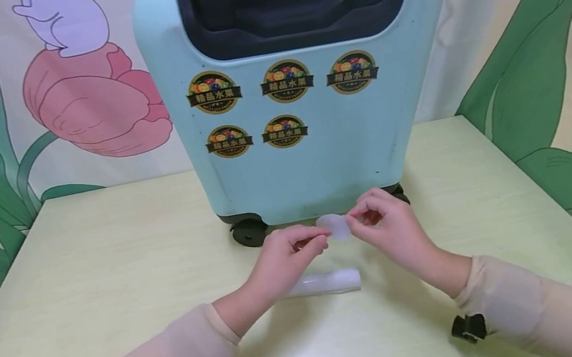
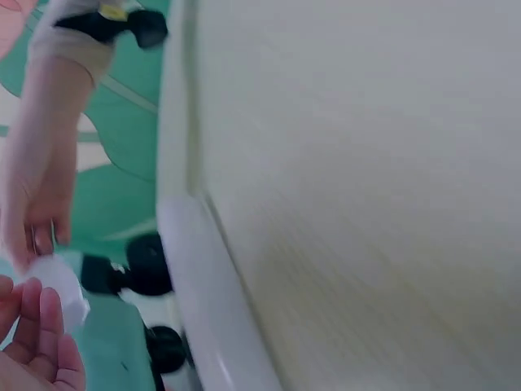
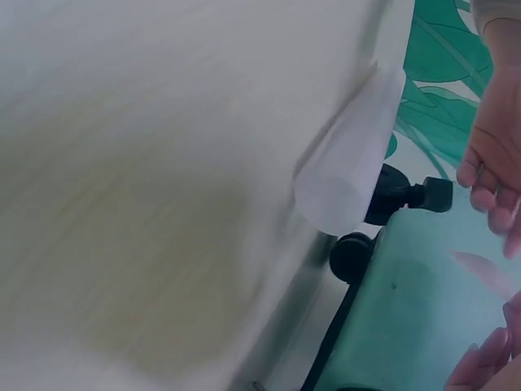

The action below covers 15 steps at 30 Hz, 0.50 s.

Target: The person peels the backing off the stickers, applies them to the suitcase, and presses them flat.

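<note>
A pale round sticker (image 1: 336,226), its plain side showing, is held between both hands in front of the suitcase's lower edge. My left hand (image 1: 283,260) pinches its left edge with thumb and fingertips. At the opposite edge, the thumb and forefinger of my right hand (image 1: 391,229) pinch it. The light-blue suitcase (image 1: 349,148) stands upright, bearing several round fruit stickers (image 1: 214,93) in two rows. In the left wrist view the sticker (image 2: 61,285) shows whitish between the hands. The right wrist view catches only part of the sticker (image 3: 484,273).
A white roll (image 1: 333,282) lies on the pale table (image 1: 106,267) below the hands, its left end behind my left hand. The suitcase's black wheel (image 1: 249,233) rests on the table. A printed cloth (image 1: 519,35) hangs behind.
</note>
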Motion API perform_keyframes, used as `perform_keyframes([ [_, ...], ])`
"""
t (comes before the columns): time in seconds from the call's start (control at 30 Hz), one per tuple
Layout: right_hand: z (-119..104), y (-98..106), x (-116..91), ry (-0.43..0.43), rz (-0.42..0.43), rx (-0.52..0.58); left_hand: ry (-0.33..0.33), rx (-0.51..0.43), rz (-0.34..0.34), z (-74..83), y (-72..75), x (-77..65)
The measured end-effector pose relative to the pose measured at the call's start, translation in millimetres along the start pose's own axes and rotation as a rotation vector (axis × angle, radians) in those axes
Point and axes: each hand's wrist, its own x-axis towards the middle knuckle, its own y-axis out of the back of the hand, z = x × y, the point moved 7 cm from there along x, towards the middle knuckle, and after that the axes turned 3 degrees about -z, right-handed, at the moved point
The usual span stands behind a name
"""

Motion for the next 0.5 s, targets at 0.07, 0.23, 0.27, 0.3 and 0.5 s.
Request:
perform_keyframes([
  [0.07,-4.3,-1.3,0.0,0.019,0.0,-0.011,0.007,-0.083,-0.016,5.3,-5.1,-0.4],
  [0.23,-13.9,-2.9,-0.4,0.076,0.017,-0.029,0.058,-0.191,-0.03,11.5,-12.0,-0.8],
  [0.27,-15.3,-2.9,-0.6,0.087,0.022,-0.034,0.067,-0.198,-0.027,11.3,-12.5,-0.7],
  [0.3,-16.4,-2.9,-0.7,0.1,0.029,-0.039,0.076,-0.203,-0.022,10.6,-12.7,-0.8],
  [0.5,-21.2,-2.5,-2.1,0.182,0.056,-0.068,0.121,-0.207,0.014,8.4,-11.4,-1.9],
])
